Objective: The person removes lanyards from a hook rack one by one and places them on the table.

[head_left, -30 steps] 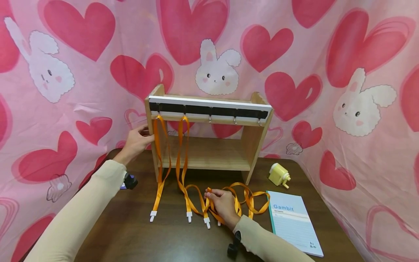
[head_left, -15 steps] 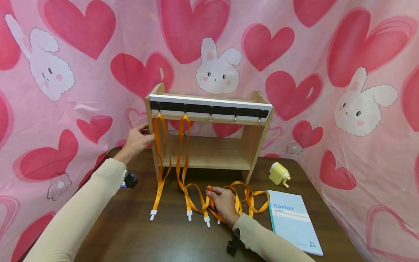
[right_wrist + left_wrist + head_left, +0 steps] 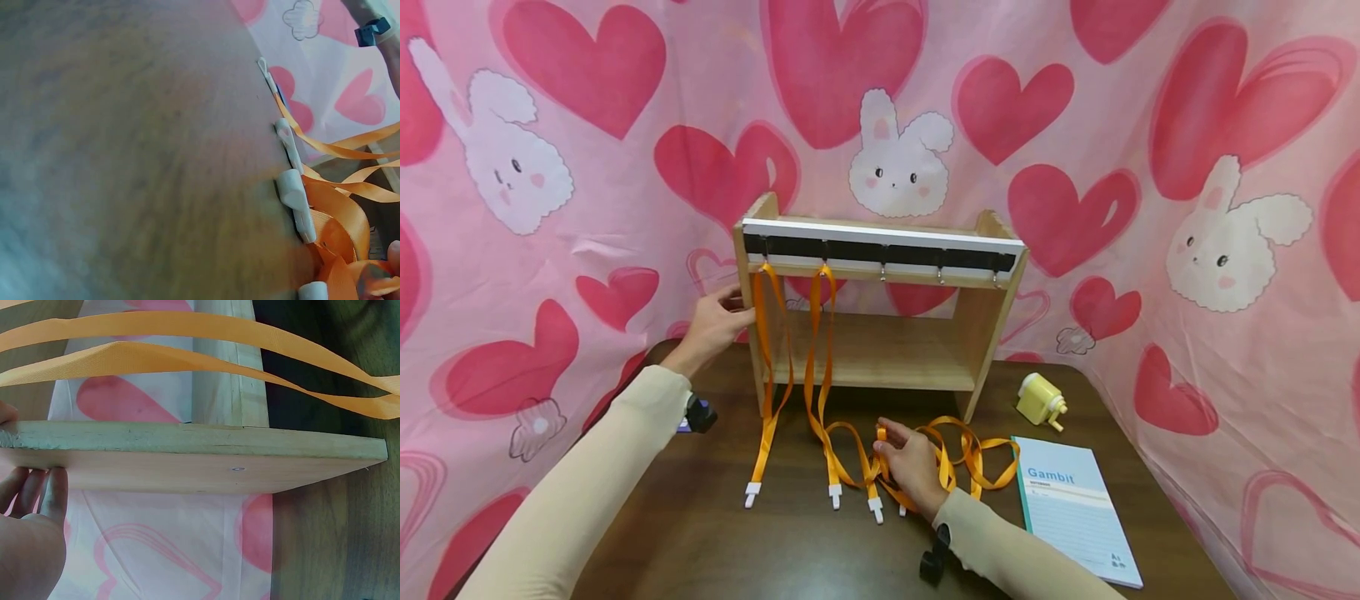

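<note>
A wooden shelf (image 3: 880, 342) stands on the table, with a row of small hooks on its black-and-white front rail (image 3: 850, 248). My left hand (image 3: 711, 323) grips the shelf's left side panel (image 3: 187, 440), thumb on one face and fingers on the other. Two orange lanyards hang from the two leftmost hooks: the first lanyard (image 3: 762, 333) and the second lanyard (image 3: 809, 375). Their white clips rest on the table. Below the shelf, my right hand (image 3: 912, 468) pinches a loop of another orange lanyard (image 3: 882, 434) between thumb and index finger. More loose lanyards (image 3: 976, 467) lie tangled behind and beside it.
Right of the lanyards lies a white notebook (image 3: 1075, 508), and behind it a yellow pencil sharpener (image 3: 1041, 400) with a crank. A small purple object (image 3: 683, 425) shows partly behind the left wrist. Pink heart-patterned cloth (image 3: 715, 192) surrounds the dark table (image 3: 760, 550).
My right index finger has lifted slightly off the thumb side, and more of the pinched lanyard loop shows. The left hand and the shelf keep their places.
</note>
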A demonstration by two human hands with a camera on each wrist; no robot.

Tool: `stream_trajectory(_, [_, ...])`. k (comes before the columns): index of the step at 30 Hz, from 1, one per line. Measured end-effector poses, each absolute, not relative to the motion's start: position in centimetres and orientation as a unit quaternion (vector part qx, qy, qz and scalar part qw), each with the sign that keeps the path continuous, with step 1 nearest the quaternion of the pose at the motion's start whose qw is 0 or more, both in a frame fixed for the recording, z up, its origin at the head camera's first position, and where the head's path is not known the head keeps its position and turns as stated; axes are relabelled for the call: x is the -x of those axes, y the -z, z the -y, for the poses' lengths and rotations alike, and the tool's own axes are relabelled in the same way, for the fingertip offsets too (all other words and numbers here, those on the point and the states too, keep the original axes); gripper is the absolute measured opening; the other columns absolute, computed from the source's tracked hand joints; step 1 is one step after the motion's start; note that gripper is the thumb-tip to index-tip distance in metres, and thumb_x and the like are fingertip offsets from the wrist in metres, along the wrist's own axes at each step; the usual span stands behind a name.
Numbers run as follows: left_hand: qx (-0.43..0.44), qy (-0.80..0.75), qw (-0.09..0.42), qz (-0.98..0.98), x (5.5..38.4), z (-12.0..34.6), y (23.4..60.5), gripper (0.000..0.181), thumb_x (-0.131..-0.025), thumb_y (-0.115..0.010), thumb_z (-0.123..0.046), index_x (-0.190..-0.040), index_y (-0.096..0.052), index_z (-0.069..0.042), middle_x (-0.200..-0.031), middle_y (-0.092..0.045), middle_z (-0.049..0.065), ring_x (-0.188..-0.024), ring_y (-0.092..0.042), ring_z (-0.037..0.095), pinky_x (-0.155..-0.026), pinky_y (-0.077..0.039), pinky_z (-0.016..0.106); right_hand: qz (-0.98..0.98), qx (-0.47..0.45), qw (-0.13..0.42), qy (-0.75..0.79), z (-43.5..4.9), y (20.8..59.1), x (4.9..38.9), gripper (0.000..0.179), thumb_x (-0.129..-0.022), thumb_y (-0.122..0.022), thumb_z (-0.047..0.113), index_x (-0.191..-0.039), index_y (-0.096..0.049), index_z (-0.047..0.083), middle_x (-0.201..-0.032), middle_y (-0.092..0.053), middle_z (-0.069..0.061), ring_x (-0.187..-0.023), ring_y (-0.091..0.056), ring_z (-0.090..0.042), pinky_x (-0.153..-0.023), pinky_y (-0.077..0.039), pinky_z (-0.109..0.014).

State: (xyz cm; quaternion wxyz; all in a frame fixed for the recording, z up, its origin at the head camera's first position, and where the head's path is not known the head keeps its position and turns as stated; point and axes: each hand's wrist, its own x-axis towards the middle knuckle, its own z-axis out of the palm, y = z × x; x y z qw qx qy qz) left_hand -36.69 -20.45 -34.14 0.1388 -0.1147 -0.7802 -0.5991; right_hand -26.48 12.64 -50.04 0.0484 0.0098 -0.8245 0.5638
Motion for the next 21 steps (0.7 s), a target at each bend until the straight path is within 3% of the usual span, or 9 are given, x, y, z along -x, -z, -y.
stream_trajectory(4, [0.117, 0.599, 0.14, 0.78, 36.6, 20.5, 34.2, 0.056, -0.09, -0.074, -0.013, -0.14, -0.055, 0.004, -0.096, -0.063, -0.014, -0.091, -0.061, 0.001, -0.077, -0.055, 0.011, 0.821, -0.017, 0.045, -0.568, -12.7, 50.0, 26.6, 0.049, -0.093, -0.071, 0.009, -0.141, -0.061, 0.01, -0.139, -0.066, -0.009, -0.128, -0.064, -0.029, -0.103, -0.054, -0.044])
stream_trajectory(8, [0.119, 0.596, 0.14, 0.782, 36.6, 20.5, 34.2, 0.055, -0.09, -0.073, -0.012, -0.14, -0.055, 0.004, -0.098, -0.063, -0.011, -0.091, -0.061, 0.001, -0.077, -0.054, 0.01, 0.817, -0.015, 0.054, -0.574, -12.9, 49.8, 26.6, 0.051, -0.094, -0.07, 0.007, -0.143, -0.058, 0.01, -0.142, -0.064, -0.009, -0.131, -0.061, -0.03, -0.103, -0.053, -0.044])
stream_trajectory(17, [0.112, 0.592, 0.134, 0.787, 36.6, 20.6, 34.1, 0.057, -0.091, -0.071, -0.012, -0.142, -0.054, 0.004, -0.107, -0.063, 0.0, -0.092, -0.059, 0.002, -0.077, -0.054, 0.01, 0.793, -0.045, 0.119, -0.596, -13.9, 47.1, 27.1, 0.038, -0.091, -0.073, 0.008, -0.128, -0.069, 0.014, -0.125, -0.073, -0.011, -0.114, -0.071, -0.026, -0.09, -0.06, -0.03])
stream_trajectory(21, [0.115, 0.594, 0.133, 0.785, 36.5, 20.6, 34.1, 0.058, -0.091, -0.072, -0.013, -0.143, -0.053, 0.004, -0.105, -0.064, -0.003, -0.092, -0.059, 0.002, -0.077, -0.054, 0.011, 0.778, -0.072, 0.132, -0.61, -14.6, 44.7, 27.7, 0.031, -0.092, -0.074, 0.014, -0.122, -0.071, 0.011, -0.117, -0.075, -0.01, -0.106, -0.072, -0.022, -0.086, -0.059, -0.022])
